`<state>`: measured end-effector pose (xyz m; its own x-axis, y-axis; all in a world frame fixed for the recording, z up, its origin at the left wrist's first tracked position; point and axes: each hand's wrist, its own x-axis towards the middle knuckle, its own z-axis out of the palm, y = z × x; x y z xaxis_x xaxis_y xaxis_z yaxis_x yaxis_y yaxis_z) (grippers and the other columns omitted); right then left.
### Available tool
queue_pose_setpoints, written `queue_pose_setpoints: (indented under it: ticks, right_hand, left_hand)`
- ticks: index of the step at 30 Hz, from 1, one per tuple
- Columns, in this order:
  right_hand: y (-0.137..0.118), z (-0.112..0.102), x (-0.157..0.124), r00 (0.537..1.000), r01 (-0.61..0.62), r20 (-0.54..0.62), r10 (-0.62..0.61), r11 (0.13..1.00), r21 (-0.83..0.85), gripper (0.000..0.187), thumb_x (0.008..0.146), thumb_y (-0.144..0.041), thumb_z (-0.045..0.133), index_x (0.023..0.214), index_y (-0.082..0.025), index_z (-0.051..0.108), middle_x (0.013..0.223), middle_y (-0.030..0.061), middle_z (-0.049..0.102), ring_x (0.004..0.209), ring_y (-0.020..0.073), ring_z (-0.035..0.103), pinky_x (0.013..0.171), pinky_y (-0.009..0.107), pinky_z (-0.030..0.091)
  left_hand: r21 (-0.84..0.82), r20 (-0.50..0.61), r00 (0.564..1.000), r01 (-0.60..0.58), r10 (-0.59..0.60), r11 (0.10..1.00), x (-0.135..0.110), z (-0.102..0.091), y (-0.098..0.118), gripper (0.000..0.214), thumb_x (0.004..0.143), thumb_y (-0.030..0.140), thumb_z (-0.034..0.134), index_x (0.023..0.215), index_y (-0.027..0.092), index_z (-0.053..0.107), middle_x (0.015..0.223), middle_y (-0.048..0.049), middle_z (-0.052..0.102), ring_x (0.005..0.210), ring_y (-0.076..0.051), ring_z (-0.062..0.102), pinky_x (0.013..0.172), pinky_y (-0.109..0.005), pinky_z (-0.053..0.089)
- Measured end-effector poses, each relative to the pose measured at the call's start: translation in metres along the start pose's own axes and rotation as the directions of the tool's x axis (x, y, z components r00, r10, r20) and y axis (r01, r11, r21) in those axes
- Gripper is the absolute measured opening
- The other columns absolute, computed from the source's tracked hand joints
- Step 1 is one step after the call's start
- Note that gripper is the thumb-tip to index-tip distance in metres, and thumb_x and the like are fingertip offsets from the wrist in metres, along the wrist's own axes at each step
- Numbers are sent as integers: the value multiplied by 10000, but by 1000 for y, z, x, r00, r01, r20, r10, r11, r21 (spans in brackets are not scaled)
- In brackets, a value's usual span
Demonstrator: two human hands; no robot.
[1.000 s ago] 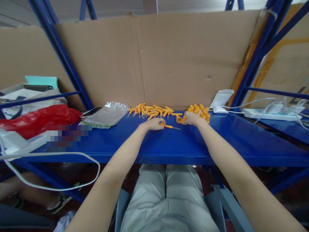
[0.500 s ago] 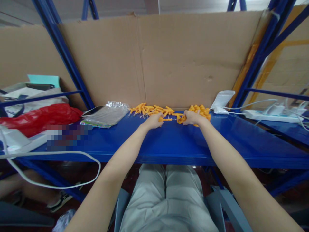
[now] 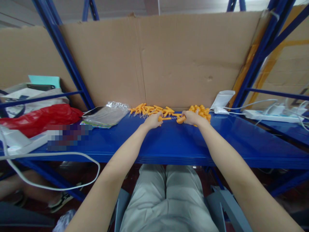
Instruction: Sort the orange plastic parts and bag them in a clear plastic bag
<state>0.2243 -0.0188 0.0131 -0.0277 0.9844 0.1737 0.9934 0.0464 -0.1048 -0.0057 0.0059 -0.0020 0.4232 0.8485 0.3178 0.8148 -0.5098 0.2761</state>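
My left hand (image 3: 153, 121) is closed around the handle end of an orange corkscrew (image 3: 166, 119). Its threaded orange shaft points right, with a thin metal spiral at the tip. Facing it, my right hand (image 3: 189, 117) grips an orange plastic sleeve (image 3: 181, 120), tilted and apart from the shaft; part of the sleeve is hidden by the fingers. Behind my hands lies a row of orange T-handled corkscrews (image 3: 142, 109) with metal spirals. A cluster of orange sleeve-like pieces (image 3: 204, 111) stands just beyond my right hand.
Clear plastic bags (image 3: 108, 116) lie left on the blue shelf (image 3: 173, 141). A red bag (image 3: 43, 119) and a white cable (image 3: 72, 153) are further left. On the right are a white packet (image 3: 223, 100) and a power strip (image 3: 272, 116). Cardboard (image 3: 193, 58) stands behind.
The orange sleeve has turned in my right hand: its round opening faced me before, and its side shows now. My left hand and the corkscrew have hardly moved.
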Motion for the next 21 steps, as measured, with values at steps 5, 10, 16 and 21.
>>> queue_pose_setpoints:
  ticks: [5, 10, 16, 21]
  right_hand:
    - [2, -4, -1, 999, -20, -34, 20, 1000, 0, 412, 813, -109, 531, 1195, -225, 634, 1147, 117, 721, 1224, 344, 587, 1113, 718, 126]
    - [1, -7, -3, 997, -40, -59, 42, 999, 25, 333, 873, -141, 494, 1169, -224, 622, 1170, 122, 716, 1218, 322, 600, 1119, 712, 148]
    - [0, -7, -3, 997, -13, -74, 16, 999, 41, 308, 863, -161, 500, 1142, -221, 618, 1175, 126, 714, 1210, 325, 600, 1127, 694, 153]
    - [1, -6, -3, 997, -5, -70, 7, 1000, 28, 303, 869, -156, 492, 1138, -214, 618, 1175, 130, 715, 1205, 332, 602, 1117, 696, 171]
  left_hand:
    - [21, 19, 999, 47, -47, 999, -1, -3, 2, 239, 825, 232, 606, 1062, 222, 580, 775, -5, 693, 719, -190, 679, 651, -254, 471]
    - [27, 19, 997, 71, -72, 997, 0, -4, 1, 234, 812, 208, 597, 1045, 224, 583, 772, -3, 700, 716, -187, 681, 641, -253, 471]
    - [42, -7, 998, 62, -62, 997, 0, -2, 0, 247, 802, 208, 610, 1048, 226, 591, 791, -10, 705, 766, -201, 689, 674, -262, 482]
    - [40, -16, 998, 63, -62, 997, -1, -3, 2, 254, 805, 200, 612, 1059, 211, 599, 817, -24, 710, 781, -207, 692, 694, -269, 487]
